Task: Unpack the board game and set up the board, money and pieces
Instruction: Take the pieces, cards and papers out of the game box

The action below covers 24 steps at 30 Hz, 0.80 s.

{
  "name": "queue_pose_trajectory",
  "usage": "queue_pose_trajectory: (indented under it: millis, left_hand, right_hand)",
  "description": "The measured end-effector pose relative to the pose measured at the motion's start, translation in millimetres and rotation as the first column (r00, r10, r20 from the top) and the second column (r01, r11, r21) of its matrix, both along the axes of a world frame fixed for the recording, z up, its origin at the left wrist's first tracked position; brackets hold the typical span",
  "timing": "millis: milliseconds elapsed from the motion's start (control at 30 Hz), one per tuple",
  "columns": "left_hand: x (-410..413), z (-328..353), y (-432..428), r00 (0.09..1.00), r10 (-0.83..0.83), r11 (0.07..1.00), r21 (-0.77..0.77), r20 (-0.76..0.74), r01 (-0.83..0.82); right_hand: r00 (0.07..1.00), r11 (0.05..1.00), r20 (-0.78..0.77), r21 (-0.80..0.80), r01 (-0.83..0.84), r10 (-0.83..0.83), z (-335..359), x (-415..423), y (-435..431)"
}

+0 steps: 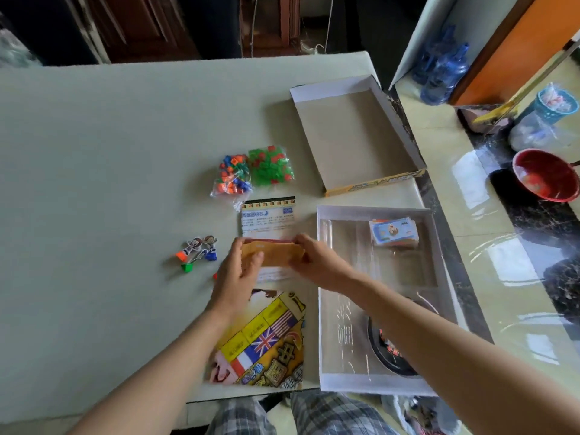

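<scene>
We hold a stack of orange notes [272,256] just above the rule sheet [268,216]. Our left hand [239,277] grips its left end, thumb on top, and our right hand [317,262] pinches the right end. The folded board [266,340] lies nearer us on the table [94,152]. More money (a blue-faced bundle [394,233]) sits in the box tray [361,383].

Orange money stack [277,254] held, folded board [270,343] flat
</scene>
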<state>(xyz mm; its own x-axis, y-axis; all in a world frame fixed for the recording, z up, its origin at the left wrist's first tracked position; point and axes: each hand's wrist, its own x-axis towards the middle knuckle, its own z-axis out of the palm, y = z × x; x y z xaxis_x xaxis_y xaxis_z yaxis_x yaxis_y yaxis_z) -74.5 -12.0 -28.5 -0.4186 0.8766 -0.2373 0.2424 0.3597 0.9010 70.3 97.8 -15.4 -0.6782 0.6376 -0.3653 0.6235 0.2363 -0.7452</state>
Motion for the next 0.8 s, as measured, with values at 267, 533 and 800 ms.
queue_pose_trajectory:
  millis: [267,533,800]
  left_hand:
    - [-96,-37,-102,0.891,0.015,0.971,-0.205,-0.455,-0.121]
    - [-138,-49,-135,0.908,-0.214,0.907,-0.419,-0.36,0.047]
    - [-144,-46,-141,0.628,-0.442,0.895,-0.264,-0.64,0.361]
  right_hand:
    - [0.997,0.997,0.062,0.07,-0.046,0.041,-41,-121,-92]
    - [0.976,0.999,0.217,0.032,0.01,-0.016,-56,-149,-126]
    - [0.862,0.989,0.507,0.117,-0.089,0.018,-51,-157,-141]
